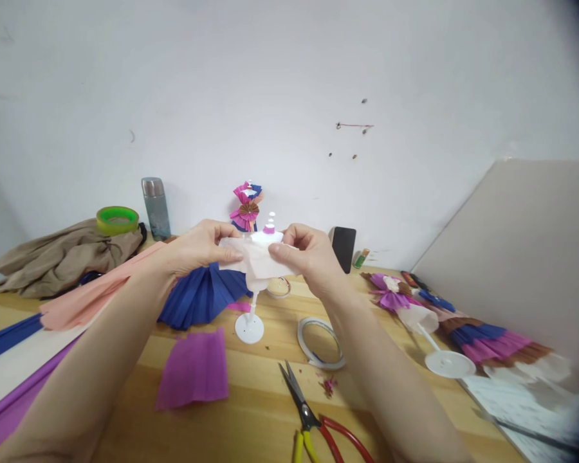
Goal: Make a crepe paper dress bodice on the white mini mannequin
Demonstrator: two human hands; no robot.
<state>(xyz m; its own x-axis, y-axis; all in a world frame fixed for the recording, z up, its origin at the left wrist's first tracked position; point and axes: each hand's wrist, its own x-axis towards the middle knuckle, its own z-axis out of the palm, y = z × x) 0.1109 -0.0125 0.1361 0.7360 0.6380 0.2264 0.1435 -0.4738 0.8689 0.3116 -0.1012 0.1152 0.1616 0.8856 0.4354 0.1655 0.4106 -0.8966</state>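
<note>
A small white mannequin stand [249, 326] with a round base stands upright mid-table, a pinkish-purple band round its neck. In front of its upper body is a strip of pale crepe paper [260, 260]. My left hand [207, 247] pinches the strip's left end between thumb and fingers. At the other side, my right hand [306, 251] pinches it, thumb in front, close to the mannequin's shoulder. Part of the torso is hidden behind the paper. Pleated blue crepe paper [200, 299] lies behind my left wrist. A purple crepe paper piece [195, 370] rests nearer me.
Scissors [309, 411] and a tape roll [321, 344] lie in front. Crepe strips [101, 292], brown cloth [62, 257], green tape [117, 220] and a flask [156, 209] are left. A dressed figure [246, 206], phone [343, 247] and another dressed stand [448, 363] are behind and right.
</note>
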